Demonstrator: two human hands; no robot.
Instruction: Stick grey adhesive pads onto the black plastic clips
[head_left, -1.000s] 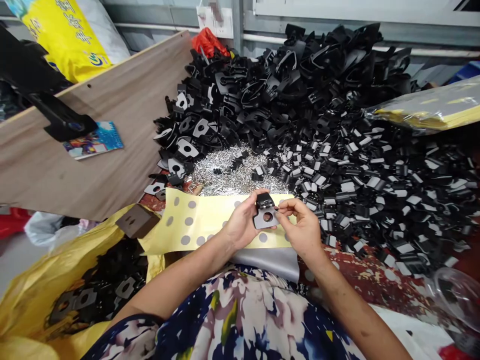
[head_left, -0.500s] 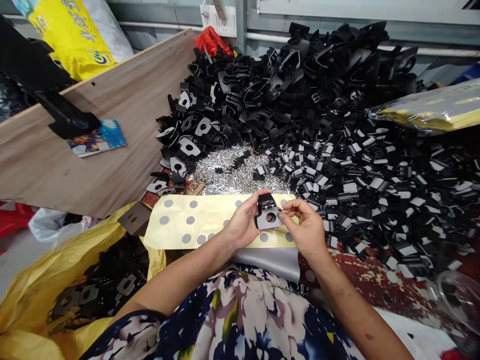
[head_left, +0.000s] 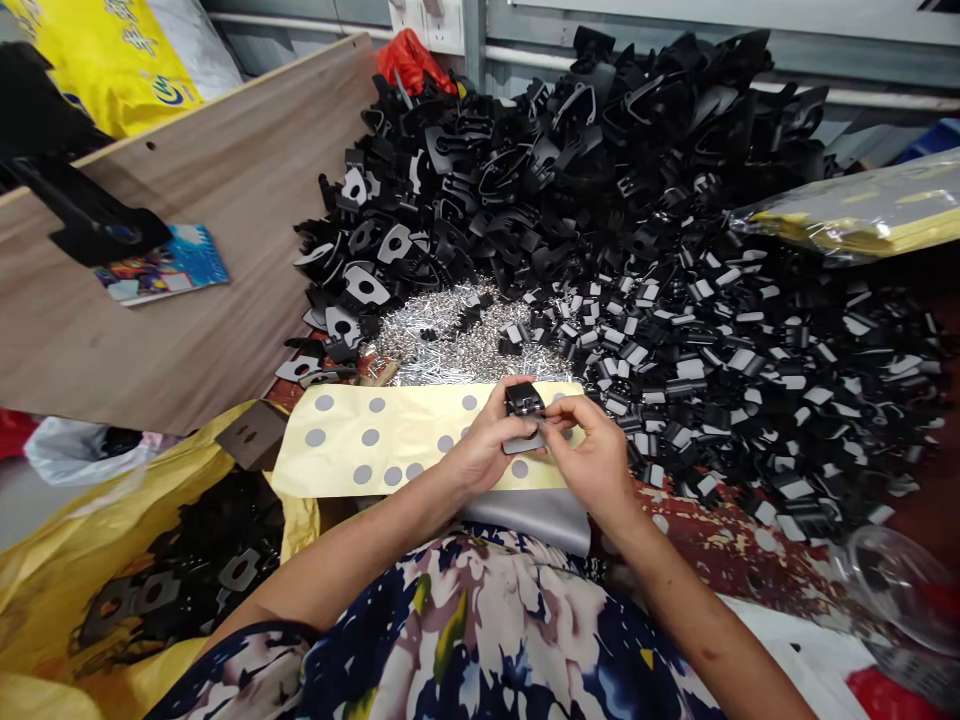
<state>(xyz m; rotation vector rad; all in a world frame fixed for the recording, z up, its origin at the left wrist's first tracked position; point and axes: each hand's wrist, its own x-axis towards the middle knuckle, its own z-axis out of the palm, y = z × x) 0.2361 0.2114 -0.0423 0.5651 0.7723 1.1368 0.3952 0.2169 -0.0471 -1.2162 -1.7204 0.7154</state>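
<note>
Held over a yellow sheet with grey dots (head_left: 345, 440), a black plastic part with a grey face (head_left: 524, 400) sits in my left hand (head_left: 484, 445). The left thumb lies across its grey face. My right hand (head_left: 592, 450) is at the part's right edge, thumb and forefinger pinched together; whatever is between them is too small to make out. Just beyond the sheet lies a heap of small silver pins (head_left: 450, 335). Small black pieces with grey pads (head_left: 690, 370) spread to the right of it.
Larger black parts (head_left: 525, 160) are piled at the back. A wooden board (head_left: 225, 220) stands on the left, above a yellow bag of black parts (head_left: 135, 500). A clear plastic container (head_left: 892, 580) is at the lower right.
My left thumb has moved onto the grey face of the black part, covering its hole. The whole view has shifted slightly.
</note>
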